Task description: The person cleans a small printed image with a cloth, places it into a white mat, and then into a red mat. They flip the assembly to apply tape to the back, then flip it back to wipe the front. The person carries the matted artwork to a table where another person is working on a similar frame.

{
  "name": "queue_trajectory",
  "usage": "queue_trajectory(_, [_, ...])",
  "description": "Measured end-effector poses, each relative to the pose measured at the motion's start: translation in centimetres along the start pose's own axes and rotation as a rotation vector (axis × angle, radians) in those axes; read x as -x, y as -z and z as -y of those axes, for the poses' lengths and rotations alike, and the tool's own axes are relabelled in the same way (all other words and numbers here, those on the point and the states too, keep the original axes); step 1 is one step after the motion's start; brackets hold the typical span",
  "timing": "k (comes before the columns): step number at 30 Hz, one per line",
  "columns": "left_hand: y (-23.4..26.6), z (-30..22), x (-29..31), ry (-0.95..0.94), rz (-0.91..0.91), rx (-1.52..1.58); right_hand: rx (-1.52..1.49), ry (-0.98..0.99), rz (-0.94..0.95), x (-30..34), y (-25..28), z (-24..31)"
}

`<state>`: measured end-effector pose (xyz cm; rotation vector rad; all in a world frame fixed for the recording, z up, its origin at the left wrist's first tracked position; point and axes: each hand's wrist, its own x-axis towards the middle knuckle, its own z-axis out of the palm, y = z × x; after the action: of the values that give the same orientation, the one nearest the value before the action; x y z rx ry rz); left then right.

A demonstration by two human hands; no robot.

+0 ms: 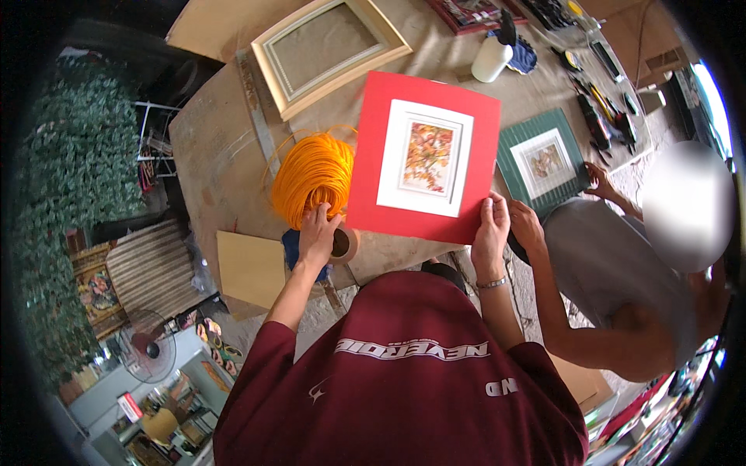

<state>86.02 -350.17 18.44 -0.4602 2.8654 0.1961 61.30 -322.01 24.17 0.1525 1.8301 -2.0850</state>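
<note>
A red mat board with a white inner mat frames a small picture of autumn leaves, tilted up over the table. My right hand pinches its lower right edge, thumb on the front. A thick coil of orange cord rests on the table left of the board. My left hand has its fingers curled at the coil's near edge, just beside a roll of brown tape. Part of that roll is hidden by my hand.
Right of me, a person in grey holds a green matted picture. A pale wooden frame lies at the back of the table. A white bottle and several hand tools sit at the back right. Tan cardboard lies front left.
</note>
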Motion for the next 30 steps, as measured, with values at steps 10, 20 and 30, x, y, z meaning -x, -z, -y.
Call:
queue_trajectory(10, [4.8, -0.5, 1.5, 0.1, -0.256, 0.425, 0.21, 0.032, 0.023, -1.3, -4.4, 0.5])
queue_trajectory(20, [1.3, -1.6, 2.9, 0.204, -0.606, 2.336, -0.013, -0.117, 0.292, 2.8, -17.7, -3.6])
queue_trajectory(30, [3.6, -3.8, -0.1, 0.522, -0.545, 2.26, 0.083, -0.104, 0.278, 2.0, -12.2, -5.2])
